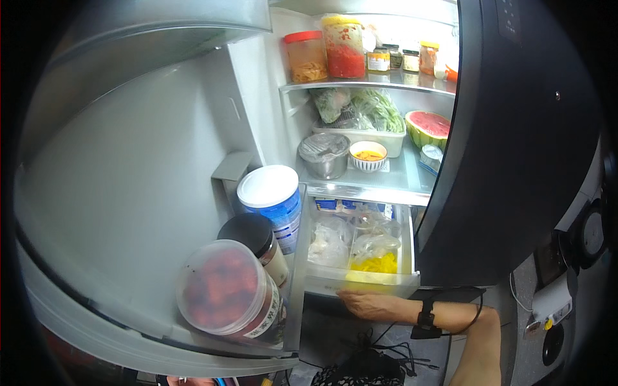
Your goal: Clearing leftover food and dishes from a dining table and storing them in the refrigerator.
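My right hand (369,305), with a black strap on its wrist, has its curled fingers at the lower front edge of a clear refrigerator drawer (314,278). The drawer is pulled out; it holds a tied white plastic bag (330,241), a yellow bag (376,263) and clear bags. Only a small part of my left hand (190,381) shows at the bottom rim, below the open refrigerator door (145,193); its fingers are mostly hidden. The door shelf between my hands holds a tub with red contents (222,289), a black-lidded jar (247,235) and a blue can with white lid (270,188).
Above the drawer, a glass shelf holds a covered metal pot (324,157), a striped bowl (368,155), bagged greens (379,108) and cut watermelon (429,126). Jars (345,53) stand higher up. The dark second door (502,144) is at right, a countertop (531,309) beyond.
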{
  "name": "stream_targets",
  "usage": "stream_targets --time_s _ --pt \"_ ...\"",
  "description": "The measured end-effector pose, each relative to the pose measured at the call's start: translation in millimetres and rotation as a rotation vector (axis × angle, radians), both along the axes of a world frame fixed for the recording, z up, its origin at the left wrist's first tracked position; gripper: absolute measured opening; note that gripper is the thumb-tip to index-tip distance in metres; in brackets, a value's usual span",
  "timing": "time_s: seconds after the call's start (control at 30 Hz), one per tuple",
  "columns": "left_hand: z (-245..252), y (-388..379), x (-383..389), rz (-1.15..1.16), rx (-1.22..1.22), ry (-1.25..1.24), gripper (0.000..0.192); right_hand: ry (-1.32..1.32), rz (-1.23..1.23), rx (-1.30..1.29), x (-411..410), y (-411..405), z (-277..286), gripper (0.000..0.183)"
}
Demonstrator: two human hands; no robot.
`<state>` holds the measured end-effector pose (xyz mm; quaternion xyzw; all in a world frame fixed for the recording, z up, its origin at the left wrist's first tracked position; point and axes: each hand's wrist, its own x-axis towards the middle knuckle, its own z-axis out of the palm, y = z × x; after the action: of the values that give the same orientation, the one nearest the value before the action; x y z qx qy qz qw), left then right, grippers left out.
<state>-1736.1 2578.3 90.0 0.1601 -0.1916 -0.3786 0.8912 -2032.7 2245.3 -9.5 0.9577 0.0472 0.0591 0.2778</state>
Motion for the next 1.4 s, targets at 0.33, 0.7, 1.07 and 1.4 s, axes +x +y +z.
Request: stream_targets --time_s 0.33,0.7,1.07,1.4 --pt "22 -8 -25 -0.061 -0.007 0.057 0.05 0.273 -0.489 0.442 44 12 28 0.015" --pt "-21 -17 -45 -0.357 0.266 0.159 0.058 0.328 0.324 0.815 34 163 -29 0.016" --pt "-31 -7 -82 -0.556 0.314 0.083 0.053 0.063 -0.064 1.037 -30 198 53 0.033" --pt "-14 47 -80 -0.271 0.324 0.118 0.063 -0.439 -0.614 0.946 -50 131 87 0.02"
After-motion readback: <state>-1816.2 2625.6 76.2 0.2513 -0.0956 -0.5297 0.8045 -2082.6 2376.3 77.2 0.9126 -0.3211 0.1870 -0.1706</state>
